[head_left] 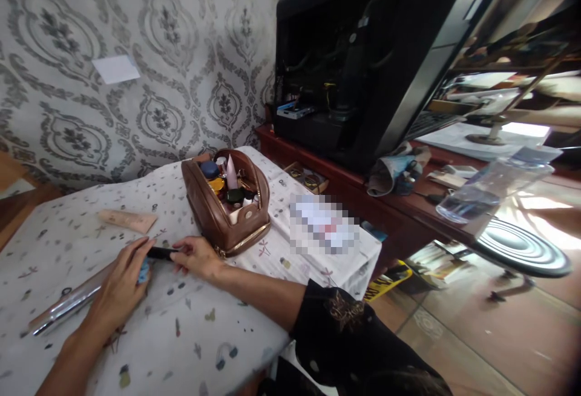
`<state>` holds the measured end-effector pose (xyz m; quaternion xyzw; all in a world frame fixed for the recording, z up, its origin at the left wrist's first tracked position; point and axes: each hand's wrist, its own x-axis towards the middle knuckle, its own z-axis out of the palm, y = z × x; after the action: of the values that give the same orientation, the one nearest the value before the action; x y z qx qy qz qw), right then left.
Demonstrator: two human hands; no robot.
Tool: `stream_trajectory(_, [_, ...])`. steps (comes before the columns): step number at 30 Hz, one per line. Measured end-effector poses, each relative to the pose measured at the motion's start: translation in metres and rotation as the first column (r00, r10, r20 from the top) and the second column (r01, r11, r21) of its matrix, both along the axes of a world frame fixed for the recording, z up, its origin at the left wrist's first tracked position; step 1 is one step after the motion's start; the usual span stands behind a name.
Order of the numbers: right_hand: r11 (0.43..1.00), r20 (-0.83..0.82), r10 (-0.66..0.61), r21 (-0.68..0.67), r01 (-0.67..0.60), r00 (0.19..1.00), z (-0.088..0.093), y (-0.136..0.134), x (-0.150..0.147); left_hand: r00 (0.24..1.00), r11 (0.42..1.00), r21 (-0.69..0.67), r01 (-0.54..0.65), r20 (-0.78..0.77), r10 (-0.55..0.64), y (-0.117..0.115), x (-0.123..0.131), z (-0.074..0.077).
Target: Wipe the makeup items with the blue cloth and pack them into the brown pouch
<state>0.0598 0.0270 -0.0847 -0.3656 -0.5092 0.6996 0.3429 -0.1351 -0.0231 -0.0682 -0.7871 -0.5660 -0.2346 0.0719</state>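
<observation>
Two grips meet at the black tube [162, 254], just off the near left corner of the bag [227, 232]: our right grip [197, 257] pinches its right end, while our left grip [120, 278] curls at the other, over something blue [144, 272], and we cannot tell which of these it closes on. If one end is a cap and we pull hard, we judge it could give suddenly and send our right knuckles into the bag, which lies just beyond them. The bag gapes open and is packed to the rim, so a knock might spill the pink tube [230, 173] or the jars. Our left grip also lies over the silver case [68, 308], left of the bag and nearer us; pressing down while twisting could make that slide. The peach tube [129, 221], left of the bag, lies near our left fingertips and might be nudged along the cloth. Right of the bag, the blurred item [324, 224] sits near the table's edge [363, 266], where a stray right elbow could sweep it off.
</observation>
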Motion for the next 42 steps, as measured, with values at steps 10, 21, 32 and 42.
stream_trajectory(10, [0.997, -0.052, 0.030, 0.068, -0.027, 0.998, -0.009, 0.003, 0.005, 0.967, 0.944, 0.310, -0.114, 0.254, 0.033, -0.012, 0.040, 0.011])
stream_trajectory(21, [0.988, -0.124, 0.120, 0.106, -0.107, 0.985, 0.000, -0.009, 0.016, 0.992, 0.957, 0.267, 0.113, -0.089, -0.092, -0.011, 0.055, 0.005])
stream_trajectory(32, [0.982, -0.001, 0.167, 0.092, -0.166, 0.986, 0.003, -0.017, 0.020, 0.992, 0.985, 0.131, -0.108, -0.045, 0.115, -0.008, 0.015, 0.013])
stream_trajectory(42, [0.924, 0.181, 0.159, 0.319, -0.210, 0.971, 0.006, -0.025, 0.021, 0.929, 0.939, 0.004, -0.344, 0.149, 0.340, -0.010, 0.003, 0.016])
